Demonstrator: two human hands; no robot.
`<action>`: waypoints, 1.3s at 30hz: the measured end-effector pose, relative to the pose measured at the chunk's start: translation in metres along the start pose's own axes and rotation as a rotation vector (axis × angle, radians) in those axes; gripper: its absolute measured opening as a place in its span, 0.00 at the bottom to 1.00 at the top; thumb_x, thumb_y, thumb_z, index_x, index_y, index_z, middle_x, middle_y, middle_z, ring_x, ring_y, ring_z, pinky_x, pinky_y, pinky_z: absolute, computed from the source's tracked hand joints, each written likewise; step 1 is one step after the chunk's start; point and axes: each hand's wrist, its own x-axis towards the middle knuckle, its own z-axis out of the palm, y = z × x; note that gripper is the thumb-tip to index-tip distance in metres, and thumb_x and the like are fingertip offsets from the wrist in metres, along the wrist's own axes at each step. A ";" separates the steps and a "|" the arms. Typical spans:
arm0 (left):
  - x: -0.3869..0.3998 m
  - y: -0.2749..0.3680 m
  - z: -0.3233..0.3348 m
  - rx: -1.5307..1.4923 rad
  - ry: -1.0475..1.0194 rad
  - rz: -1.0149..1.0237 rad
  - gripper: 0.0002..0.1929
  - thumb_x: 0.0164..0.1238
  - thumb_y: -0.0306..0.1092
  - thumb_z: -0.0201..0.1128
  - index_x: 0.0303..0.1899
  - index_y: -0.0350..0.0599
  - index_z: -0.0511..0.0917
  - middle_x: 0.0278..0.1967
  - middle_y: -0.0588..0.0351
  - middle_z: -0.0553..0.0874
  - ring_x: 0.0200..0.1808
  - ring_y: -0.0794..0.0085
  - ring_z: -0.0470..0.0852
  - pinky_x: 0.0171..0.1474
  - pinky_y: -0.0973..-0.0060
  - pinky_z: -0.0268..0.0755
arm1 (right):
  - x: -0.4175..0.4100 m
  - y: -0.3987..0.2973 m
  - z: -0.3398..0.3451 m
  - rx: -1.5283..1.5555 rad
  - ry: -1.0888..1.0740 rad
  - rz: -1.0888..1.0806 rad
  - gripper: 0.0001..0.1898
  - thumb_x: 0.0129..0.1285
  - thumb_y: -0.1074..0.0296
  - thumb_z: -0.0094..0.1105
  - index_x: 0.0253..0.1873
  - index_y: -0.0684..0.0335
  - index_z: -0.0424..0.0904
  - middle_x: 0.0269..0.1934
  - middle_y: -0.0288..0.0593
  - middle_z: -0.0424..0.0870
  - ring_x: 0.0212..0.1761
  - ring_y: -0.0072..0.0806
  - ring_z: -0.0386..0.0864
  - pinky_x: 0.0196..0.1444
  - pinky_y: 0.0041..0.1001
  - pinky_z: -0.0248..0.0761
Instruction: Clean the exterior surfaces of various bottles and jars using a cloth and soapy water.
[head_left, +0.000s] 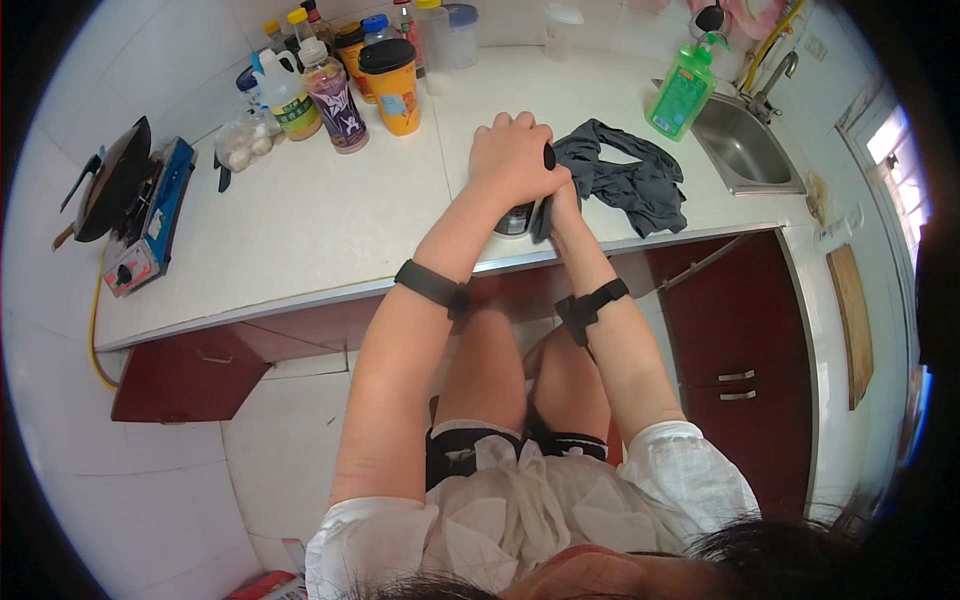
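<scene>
A dark container with a shiny lower side (516, 220) stands near the counter's front edge, mostly hidden by my hands. My left hand (511, 159) is cupped over its top, fingers curled down the far side. A black rounded piece (550, 156) shows at the edge of that hand. My right hand (564, 201) grips the dark handle (541, 222) on the container's right side, its fingers partly covered by the left hand. Just right of both hands lies a crumpled dark grey cloth (630, 176), touching or nearly touching the right hand.
The white counter (300, 225) carries a yellow cup with black lid (394, 90), several bottles (334, 105), a bag of garlic (246, 142) and a blue portable stove (154, 221) with a wok (116, 184). Rightward are a green soap bottle (682, 91) and a steel sink (750, 150).
</scene>
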 end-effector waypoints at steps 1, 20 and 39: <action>0.001 -0.003 -0.001 -0.025 -0.012 0.036 0.19 0.43 0.50 0.63 0.37 0.52 0.82 0.40 0.59 0.80 0.45 0.62 0.76 0.45 0.65 0.70 | 0.002 -0.003 0.001 -0.011 0.013 0.031 0.17 0.64 0.57 0.46 0.48 0.63 0.75 0.42 0.38 0.79 0.43 0.23 0.77 0.44 0.26 0.70; -0.004 0.014 0.006 0.098 0.046 -0.116 0.20 0.44 0.50 0.62 0.39 0.50 0.82 0.40 0.58 0.80 0.48 0.63 0.76 0.47 0.65 0.68 | -0.025 -0.016 0.018 0.221 0.105 0.059 0.14 0.67 0.59 0.43 0.46 0.61 0.75 0.38 0.35 0.78 0.41 0.20 0.74 0.44 0.24 0.67; 0.003 -0.008 0.010 -0.147 0.094 0.176 0.25 0.47 0.52 0.62 0.45 0.48 0.79 0.46 0.49 0.78 0.53 0.58 0.75 0.54 0.59 0.67 | -0.018 -0.027 0.011 0.183 0.098 -0.019 0.11 0.65 0.61 0.47 0.42 0.60 0.76 0.37 0.34 0.78 0.40 0.22 0.75 0.44 0.25 0.67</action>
